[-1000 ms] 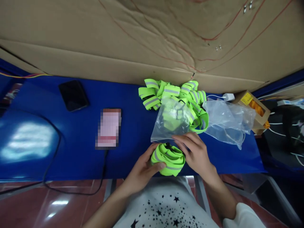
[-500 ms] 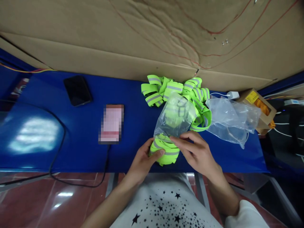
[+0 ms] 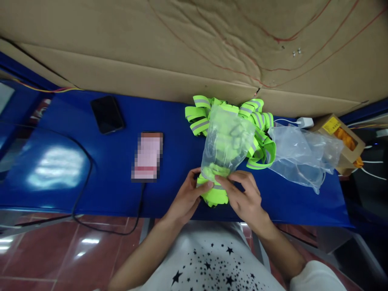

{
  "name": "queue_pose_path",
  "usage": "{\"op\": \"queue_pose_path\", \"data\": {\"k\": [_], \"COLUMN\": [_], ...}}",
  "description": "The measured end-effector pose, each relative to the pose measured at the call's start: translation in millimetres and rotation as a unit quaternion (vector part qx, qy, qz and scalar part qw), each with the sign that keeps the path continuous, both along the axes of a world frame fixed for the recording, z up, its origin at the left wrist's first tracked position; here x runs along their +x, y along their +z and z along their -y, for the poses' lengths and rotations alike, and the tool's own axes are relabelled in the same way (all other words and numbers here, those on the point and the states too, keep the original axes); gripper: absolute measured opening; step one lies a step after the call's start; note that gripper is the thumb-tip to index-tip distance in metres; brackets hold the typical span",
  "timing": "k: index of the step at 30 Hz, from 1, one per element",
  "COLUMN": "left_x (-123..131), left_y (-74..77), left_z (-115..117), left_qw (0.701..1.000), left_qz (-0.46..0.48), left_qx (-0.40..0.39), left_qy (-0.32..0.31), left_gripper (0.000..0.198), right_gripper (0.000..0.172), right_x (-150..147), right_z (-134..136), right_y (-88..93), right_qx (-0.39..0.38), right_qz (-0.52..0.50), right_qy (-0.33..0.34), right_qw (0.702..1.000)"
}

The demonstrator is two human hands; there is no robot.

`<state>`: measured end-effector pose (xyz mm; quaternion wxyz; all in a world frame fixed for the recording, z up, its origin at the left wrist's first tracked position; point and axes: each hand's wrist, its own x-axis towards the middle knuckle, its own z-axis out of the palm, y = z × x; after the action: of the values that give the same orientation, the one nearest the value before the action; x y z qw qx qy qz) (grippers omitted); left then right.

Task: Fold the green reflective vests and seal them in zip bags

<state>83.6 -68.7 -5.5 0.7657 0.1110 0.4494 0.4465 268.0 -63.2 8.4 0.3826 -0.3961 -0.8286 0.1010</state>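
A folded bundle of fluorescent yellow-green reflective strap (image 3: 215,197) with a grey stripe lies at the table's front edge. My left hand (image 3: 186,198) is closed around its left side, thumb on top. A clear plastic bag (image 3: 226,141) lies beyond it, its near edge overlapping the top of the bundle. My right hand (image 3: 246,196) is closed at that edge, fingers pinching the bag against the bundle; some fingertips are hidden. Behind the bag sits a loose heap of the same reflective straps (image 3: 200,115).
Flattened clear bags (image 3: 303,151) lie to the right, by an open cardboard box (image 3: 333,125) with orange contents. Left on the blue table (image 3: 172,161) are a dark phone (image 3: 107,114) and a lit phone (image 3: 148,155) on a black cable. A brown board stands behind.
The bag's edge now reaches further over the bundle. My right hand has come in closer, its fingers now on top of the bundle. The whole view has shifted slightly.
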Motion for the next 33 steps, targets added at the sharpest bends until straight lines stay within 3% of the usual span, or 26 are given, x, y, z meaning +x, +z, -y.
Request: {"op": "queue_pose_path", "data": {"k": [2,5,10,15,18,21,23,25,29,33], "left_x": [-2,-5,-6,-2,4,10,13,14,15,11], "left_y": [-0.8,-2.7,-7.2,-8.4,-10.1,-14.8,-18.1,-19.2,-13.7,-6.5], "left_z": [-1,0,2,1,3,9,14,17,18,13], "left_qw": [1.0,0.997,0.995,0.995,0.994,0.99,0.986,0.981,0.978,0.978], "left_qz": [-0.006,-0.018,-0.058,-0.048,-0.043,-0.042,-0.065,-0.094,-0.065,-0.025], "left_qx": [0.028,0.069,0.084,0.083,0.074,0.086,0.106,0.131,0.176,0.177], "left_qy": [0.003,-0.026,-0.005,0.027,0.067,0.104,0.115,0.111,0.087,0.11], "left_gripper": [0.067,0.053,0.045,0.038,0.039,0.042,0.043,0.052,0.073,0.078], "right_gripper": [0.059,0.067,0.074,0.074,0.065,0.066,0.057,0.045,0.047,0.039], "right_x": [2,9,21,14,4,-6,-13,-19,-23,-21], "right_z": [-2,-5,-9,4,12,15,16,16,16,13], "right_y": [1.0,1.7,-1.1,-9.1,-20.2,-31.9,-36.0,-35.9,-30.3,-28.7], "right_qx": [-0.022,-0.063,-0.075,-0.033,-0.096,-0.256,-0.367,-0.428,-0.414,-0.383], "right_qz": [-0.005,-0.01,0.029,0.047,-0.042,-0.229,-0.3,-0.323,-0.354,-0.315], "right_qy": [0.012,0.023,0.021,0.039,-0.004,-0.059,-0.033,-0.014,-0.04,-0.026], "right_qw": [1.0,0.998,0.997,0.998,0.995,0.937,0.88,0.844,0.838,0.868]}}
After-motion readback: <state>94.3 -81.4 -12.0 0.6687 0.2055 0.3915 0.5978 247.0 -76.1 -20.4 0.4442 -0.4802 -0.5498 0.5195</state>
